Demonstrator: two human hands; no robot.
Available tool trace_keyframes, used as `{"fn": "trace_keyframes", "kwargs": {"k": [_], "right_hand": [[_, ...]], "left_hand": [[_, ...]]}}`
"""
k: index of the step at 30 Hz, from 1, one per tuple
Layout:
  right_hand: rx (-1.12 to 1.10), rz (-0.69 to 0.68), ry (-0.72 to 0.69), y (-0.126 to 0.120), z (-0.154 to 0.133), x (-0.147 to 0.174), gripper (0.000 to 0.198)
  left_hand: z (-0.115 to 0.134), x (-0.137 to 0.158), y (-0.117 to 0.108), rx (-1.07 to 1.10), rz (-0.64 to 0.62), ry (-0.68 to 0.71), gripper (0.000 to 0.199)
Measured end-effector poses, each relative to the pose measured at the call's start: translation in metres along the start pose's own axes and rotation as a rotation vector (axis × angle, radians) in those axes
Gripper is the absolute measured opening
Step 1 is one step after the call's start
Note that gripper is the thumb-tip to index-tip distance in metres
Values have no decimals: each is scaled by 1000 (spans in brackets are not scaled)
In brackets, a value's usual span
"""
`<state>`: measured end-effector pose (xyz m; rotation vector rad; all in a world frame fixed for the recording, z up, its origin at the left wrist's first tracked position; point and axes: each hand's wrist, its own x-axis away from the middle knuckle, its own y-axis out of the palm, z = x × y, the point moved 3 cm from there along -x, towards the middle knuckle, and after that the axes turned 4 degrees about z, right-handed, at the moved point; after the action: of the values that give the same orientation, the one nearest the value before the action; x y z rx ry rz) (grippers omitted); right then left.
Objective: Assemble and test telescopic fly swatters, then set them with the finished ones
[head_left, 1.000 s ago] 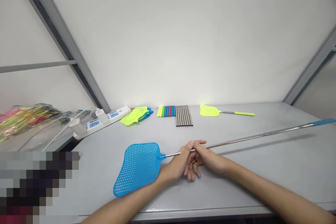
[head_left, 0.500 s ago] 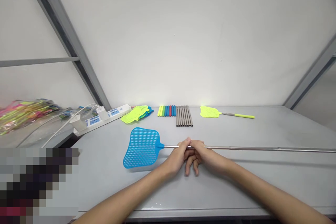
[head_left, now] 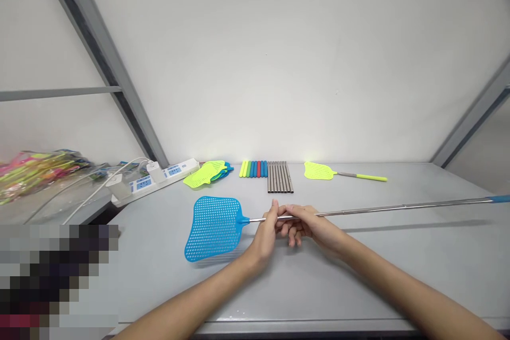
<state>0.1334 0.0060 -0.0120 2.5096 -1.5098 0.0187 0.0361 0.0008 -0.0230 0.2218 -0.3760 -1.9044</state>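
A fly swatter [head_left: 215, 228] with a blue perforated head and a long extended metal rod lies across both my hands, lifted off the table. My left hand [head_left: 268, 231] is closed round the rod a little to the right of the blue head, thumb pointing up. Just beside it, my right hand [head_left: 305, 223] grips the same rod, its lower fingers curled loosely beneath. The rod runs up to the right, where the end of a blue handle [head_left: 498, 199] shows at the picture's edge.
Behind lie yellow and blue swatter heads [head_left: 207, 172], coloured handles [head_left: 253, 169], metal tubes [head_left: 280, 177] and a yellow fly swatter [head_left: 320, 171]. A power strip [head_left: 175, 171] with white plugs stands at the left, beside bagged colourful items [head_left: 43, 170]. A wall rises behind the table [head_left: 159, 234].
The rod's right end has swung upward and away, bringing the blue handle end into view. The swatter head has dipped slightly, and my hands have opened a small gap between them.
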Motion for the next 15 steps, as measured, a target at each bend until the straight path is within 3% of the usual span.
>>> {"fn": "trace_keyframes", "kwargs": {"k": [4, 10, 15], "right_hand": [[-35, 24, -56, -6, -4, 1, 38], [-65, 129, -57, -17, -6, -4, 34], [-53, 187, -54, -22, -3, -7, 36]], "left_hand": [[4, 0, -4, 65, 39, 5, 57], [13, -1, -18, 13, 237, 32, 55], [17, -1, -19, 71, 249, 107, 54]]}}
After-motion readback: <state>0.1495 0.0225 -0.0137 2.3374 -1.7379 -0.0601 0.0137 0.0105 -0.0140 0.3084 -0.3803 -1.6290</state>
